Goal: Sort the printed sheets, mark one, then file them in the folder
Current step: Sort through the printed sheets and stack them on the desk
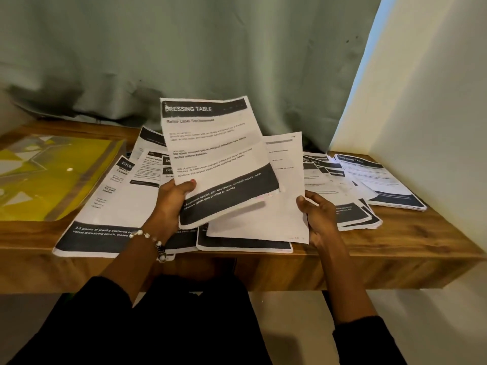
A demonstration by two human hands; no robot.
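My left hand (172, 200) grips a thin stack of printed sheets (216, 154) headed "DRESSING TABLE", tilted up above the desk, thumb on its lower left edge. My right hand (320, 216) holds the right edge of a mostly white sheet (279, 204) that lies behind and under that stack. More printed sheets (113, 206) with dark bands are spread on the desk below my left arm. Two further piles (369, 183) lie to the right. A yellow patterned folder (50, 175) lies flat at the left end of the desk.
The wooden desk (421, 238) is a narrow shelf with its front edge near my body. A grey-green curtain (210, 48) hangs behind it and a white wall (434, 101) closes the right side. Some sheets overhang the front edge.
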